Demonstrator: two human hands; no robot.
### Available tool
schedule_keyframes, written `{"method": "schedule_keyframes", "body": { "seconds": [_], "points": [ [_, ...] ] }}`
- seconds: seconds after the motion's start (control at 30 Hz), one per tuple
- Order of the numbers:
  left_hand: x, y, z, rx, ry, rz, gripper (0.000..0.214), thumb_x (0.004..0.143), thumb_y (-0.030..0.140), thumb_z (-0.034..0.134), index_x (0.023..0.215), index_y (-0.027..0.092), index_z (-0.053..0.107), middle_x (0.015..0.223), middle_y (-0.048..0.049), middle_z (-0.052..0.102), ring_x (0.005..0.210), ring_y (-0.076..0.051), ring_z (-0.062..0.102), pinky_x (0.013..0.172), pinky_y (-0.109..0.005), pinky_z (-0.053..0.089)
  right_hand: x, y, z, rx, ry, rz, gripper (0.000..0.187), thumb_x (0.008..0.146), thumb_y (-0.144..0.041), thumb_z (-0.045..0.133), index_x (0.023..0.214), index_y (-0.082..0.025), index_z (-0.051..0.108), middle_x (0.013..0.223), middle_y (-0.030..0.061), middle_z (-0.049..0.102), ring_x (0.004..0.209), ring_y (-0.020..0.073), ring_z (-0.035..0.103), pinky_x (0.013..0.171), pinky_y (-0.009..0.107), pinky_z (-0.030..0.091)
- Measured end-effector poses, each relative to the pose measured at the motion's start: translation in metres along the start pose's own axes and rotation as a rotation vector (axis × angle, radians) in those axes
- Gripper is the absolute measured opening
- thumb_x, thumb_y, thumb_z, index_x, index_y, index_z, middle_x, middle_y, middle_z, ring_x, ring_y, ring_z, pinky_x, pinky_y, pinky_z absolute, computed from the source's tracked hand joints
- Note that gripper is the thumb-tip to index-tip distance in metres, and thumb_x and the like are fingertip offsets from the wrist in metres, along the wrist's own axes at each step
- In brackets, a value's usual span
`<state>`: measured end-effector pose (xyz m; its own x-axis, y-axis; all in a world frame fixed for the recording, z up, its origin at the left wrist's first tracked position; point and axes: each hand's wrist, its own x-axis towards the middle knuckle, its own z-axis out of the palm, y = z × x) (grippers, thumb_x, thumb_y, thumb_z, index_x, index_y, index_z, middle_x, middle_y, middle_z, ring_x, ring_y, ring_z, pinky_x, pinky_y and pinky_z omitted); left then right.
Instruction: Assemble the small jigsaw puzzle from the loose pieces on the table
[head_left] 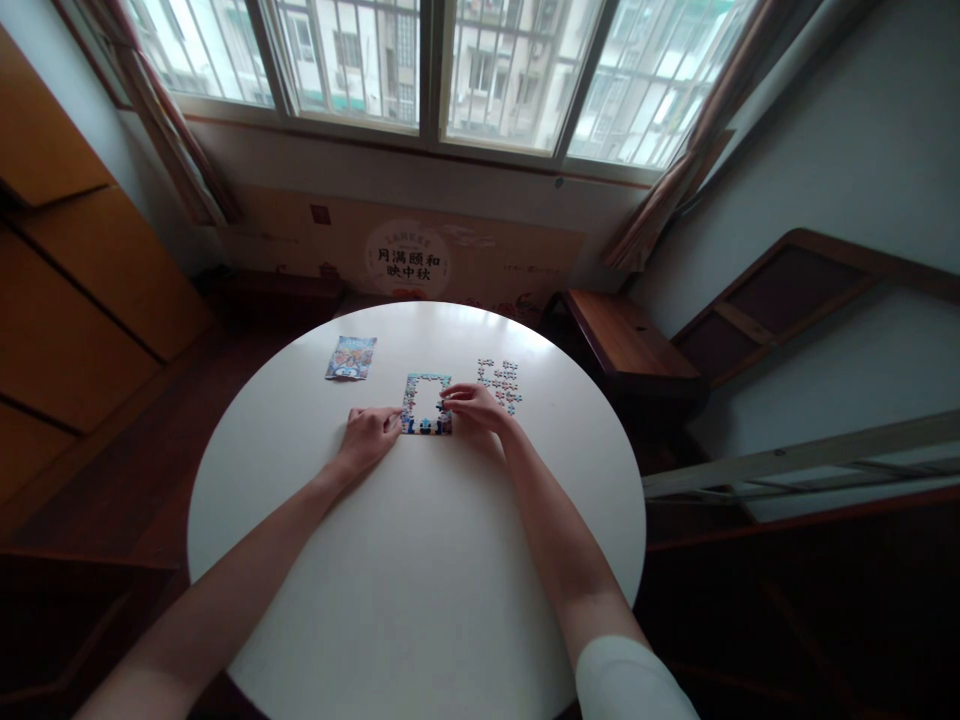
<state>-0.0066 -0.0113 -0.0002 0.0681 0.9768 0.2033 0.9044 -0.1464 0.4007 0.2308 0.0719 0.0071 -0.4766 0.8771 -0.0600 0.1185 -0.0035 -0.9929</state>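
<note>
A small jigsaw puzzle (425, 383) lies on the round white table (420, 560), its border assembled and its middle open. My left hand (369, 433) rests at the puzzle's lower left corner, fingers curled against the edge. My right hand (472, 405) is at the puzzle's right side, fingers pinched together on what looks like a small puzzle piece. Loose puzzle pieces (501, 381) are spread just right of the puzzle, beyond my right hand.
A colourful picture card or packet (351, 358) lies on the table to the left of the puzzle. A wooden bench (626, 345) stands to the right, wooden cabinets (67, 290) to the left, and a window wall behind.
</note>
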Motion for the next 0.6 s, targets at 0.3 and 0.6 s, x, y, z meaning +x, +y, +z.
{"method": "schedule_keyframes", "body": {
  "seconds": [0.3, 0.6],
  "points": [
    [0.0008, -0.0014, 0.001, -0.005, 0.01, 0.012, 0.033, 0.087, 0.032, 0.049, 0.109, 0.022, 0.072, 0.088, -0.0063, 0.075, 0.084, -0.021, 0.067, 0.088, -0.036, 0.037, 0.0019, 0.0028, 0.0, 0.027, 0.019, 0.022, 0.037, 0.061, -0.036, 0.078, 0.09, -0.014, 0.075, 0.077, 0.0051, 0.071, 0.063, 0.0109, 0.058, 0.059, 0.023, 0.044],
    [-0.0001, -0.0005, 0.0001, -0.005, 0.023, 0.025, 0.032, 0.087, 0.031, 0.05, 0.107, 0.022, 0.072, 0.086, -0.0066, 0.075, 0.082, -0.022, 0.068, 0.087, -0.036, 0.037, 0.0021, 0.0016, 0.0001, 0.016, 0.008, 0.001, 0.032, 0.058, -0.035, 0.079, 0.081, -0.014, 0.073, 0.075, 0.0041, 0.071, 0.063, 0.0113, 0.059, 0.06, 0.024, 0.045]
  ]
}}
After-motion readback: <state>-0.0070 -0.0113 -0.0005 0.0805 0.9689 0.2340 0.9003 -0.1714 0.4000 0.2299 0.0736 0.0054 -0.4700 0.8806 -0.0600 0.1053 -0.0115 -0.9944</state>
